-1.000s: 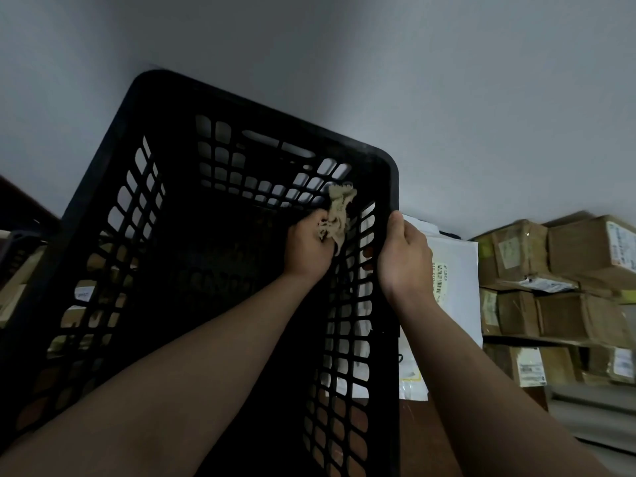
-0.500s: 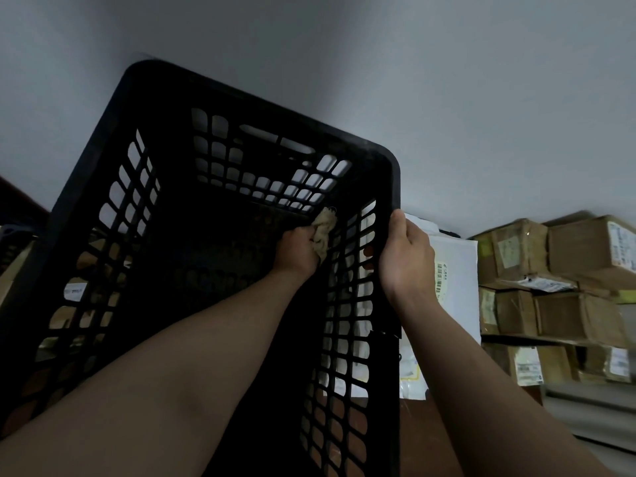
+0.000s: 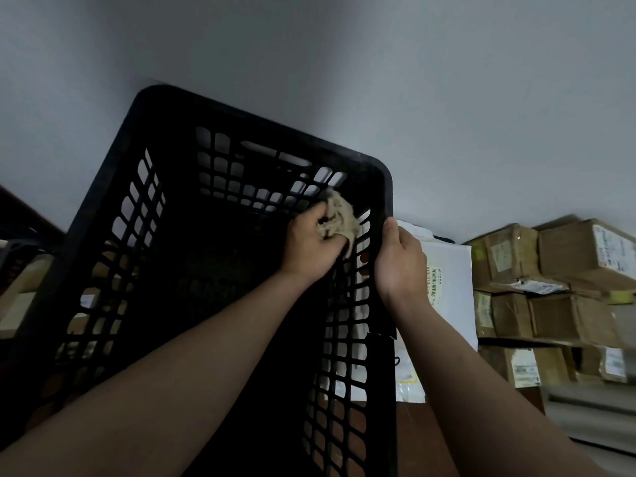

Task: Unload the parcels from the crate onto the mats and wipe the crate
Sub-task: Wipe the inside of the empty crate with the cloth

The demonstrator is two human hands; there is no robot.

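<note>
Wiping the inner side of the black plastic lattice crate (image 3: 247, 123) appears to be the step in hand. The crate is tipped with its opening toward the camera, and I see no parcel inside it, though the bottom is very dark. The left hand (image 3: 311, 242) is inside the crate near the far right corner, and its fingers (image 3: 320, 218) are curled tightly round a crumpled beige cloth (image 3: 339, 218), which presses on the right wall just under the rim. The right hand (image 3: 399, 259) grips this same wall from outside, with the thumb at the rim; its other fingers are hidden behind the lattice. To do it well, I think the cloth should be pushed into the corner and along each bar, because dust collects in the holes, while the right hand gives counter-pressure so the crate does not swing. A white plastic mailer bag with a barcode label (image 3: 447, 270) stands just beside the crate, and brown cardboard boxes (image 3: 516, 256) are stacked on shelves further right.
</note>
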